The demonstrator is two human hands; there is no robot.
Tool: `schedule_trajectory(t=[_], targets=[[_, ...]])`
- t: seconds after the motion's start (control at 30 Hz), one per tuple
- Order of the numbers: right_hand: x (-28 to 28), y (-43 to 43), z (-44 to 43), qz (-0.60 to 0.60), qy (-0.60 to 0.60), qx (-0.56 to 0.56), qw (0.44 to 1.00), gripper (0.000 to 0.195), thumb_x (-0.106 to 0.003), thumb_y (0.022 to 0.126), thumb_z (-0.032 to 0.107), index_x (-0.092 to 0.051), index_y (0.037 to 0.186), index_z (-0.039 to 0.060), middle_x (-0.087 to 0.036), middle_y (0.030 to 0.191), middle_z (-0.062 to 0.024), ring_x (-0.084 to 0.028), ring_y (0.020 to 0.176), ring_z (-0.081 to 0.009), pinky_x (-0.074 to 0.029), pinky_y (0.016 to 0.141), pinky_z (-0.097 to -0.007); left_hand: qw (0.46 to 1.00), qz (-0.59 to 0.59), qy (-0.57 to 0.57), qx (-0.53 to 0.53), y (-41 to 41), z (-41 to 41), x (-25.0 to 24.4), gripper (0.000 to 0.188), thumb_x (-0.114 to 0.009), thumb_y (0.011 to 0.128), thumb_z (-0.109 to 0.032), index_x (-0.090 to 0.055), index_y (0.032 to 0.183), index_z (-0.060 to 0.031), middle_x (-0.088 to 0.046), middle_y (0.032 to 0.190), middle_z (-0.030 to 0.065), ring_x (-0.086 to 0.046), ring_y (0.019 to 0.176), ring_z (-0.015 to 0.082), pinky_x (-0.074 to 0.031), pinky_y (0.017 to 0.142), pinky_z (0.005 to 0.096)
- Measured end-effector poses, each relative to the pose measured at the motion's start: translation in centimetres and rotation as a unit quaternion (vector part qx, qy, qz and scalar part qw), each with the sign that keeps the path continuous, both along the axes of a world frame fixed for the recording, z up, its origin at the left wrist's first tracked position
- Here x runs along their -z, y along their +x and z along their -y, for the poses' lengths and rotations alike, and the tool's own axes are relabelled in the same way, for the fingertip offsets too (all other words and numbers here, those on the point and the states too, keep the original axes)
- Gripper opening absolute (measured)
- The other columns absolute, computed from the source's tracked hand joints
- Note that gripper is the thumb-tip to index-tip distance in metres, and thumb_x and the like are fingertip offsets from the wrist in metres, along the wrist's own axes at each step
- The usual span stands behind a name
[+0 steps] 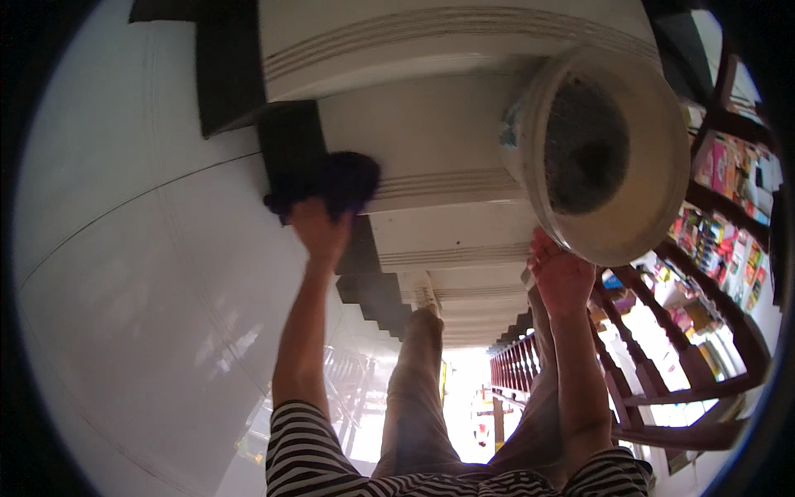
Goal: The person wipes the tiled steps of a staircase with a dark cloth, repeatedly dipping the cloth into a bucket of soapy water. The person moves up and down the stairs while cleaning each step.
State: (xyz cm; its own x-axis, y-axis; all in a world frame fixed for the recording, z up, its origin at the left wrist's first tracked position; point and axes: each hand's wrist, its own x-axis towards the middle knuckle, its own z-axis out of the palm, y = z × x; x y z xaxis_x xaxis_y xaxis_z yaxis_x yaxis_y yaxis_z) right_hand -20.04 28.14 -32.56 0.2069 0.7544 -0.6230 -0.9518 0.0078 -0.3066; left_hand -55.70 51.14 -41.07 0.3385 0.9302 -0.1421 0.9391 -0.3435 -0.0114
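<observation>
My left hand [317,230] presses a bunched dark purple cloth [351,177] onto the black side border of a stair step. Part of the cloth lies over the pale tread, near its grooved front edge. A round, light-coloured plastic bucket [652,155] stands on the right of the steps, with dark, cloudy liquid [587,149] inside. Just below the bucket's rim, my right hand [562,276] rests by the edge of a step, its visible fingers slightly spread and nothing seen in them. The bucket's rim covers part of that hand.
Pale stair treads [428,124] with grooved edges run down between my legs. On the left rises a glossy white tiled wall [155,279]. A dark red wooden balustrade [658,317] borders the right side; colourful goods [714,242] show beyond it, lower down.
</observation>
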Motion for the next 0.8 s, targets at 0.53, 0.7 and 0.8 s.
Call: schedule_trajectory(t=[0.53,0.7,0.8], targets=[[-3.9,5.9,1.0,0.130,-0.025,0.042,0.990,0.079,-0.035,0.094,0.065,-0.031,0.143,0.0026,-0.049,0.133,-0.0206,-0.060,0.109,-0.0383,-0.060,0.070,-0.0517,0.990,0.117,-0.028,0.080,18.6,0.4,2.8,0.085,-0.067,0.074,-0.062,-0.040,0.145,-0.0246,-0.033,0.151,0.0139,-0.036,0.133,0.0422,-0.032,0.100,0.0644],[-4.7,6.7,0.2,0.242,-0.142,-0.059,0.958,0.054,-0.054,0.092,0.036,-0.043,0.132,0.0010,-0.060,0.117,-0.0182,-0.066,0.096,-0.0310,-0.062,0.061,-0.0402,0.985,0.139,-0.013,0.099,20.0,1.6,3.3,0.079,-0.075,0.070,-0.050,-0.044,0.141,-0.0325,-0.035,0.150,0.0087,-0.033,0.134,0.0405,-0.034,0.094,0.0705],[-5.4,6.4,-0.7,0.242,-0.183,-0.048,0.952,0.034,-0.061,0.085,0.019,-0.057,0.114,0.0013,-0.065,0.101,-0.0114,-0.068,0.083,-0.0229,-0.059,0.054,-0.0330,0.985,0.084,-0.059,0.138,19.4,0.7,2.6,0.076,-0.064,0.079,-0.062,-0.041,0.144,-0.0307,-0.031,0.153,0.0122,-0.031,0.136,0.0402,-0.035,0.100,0.0637]])
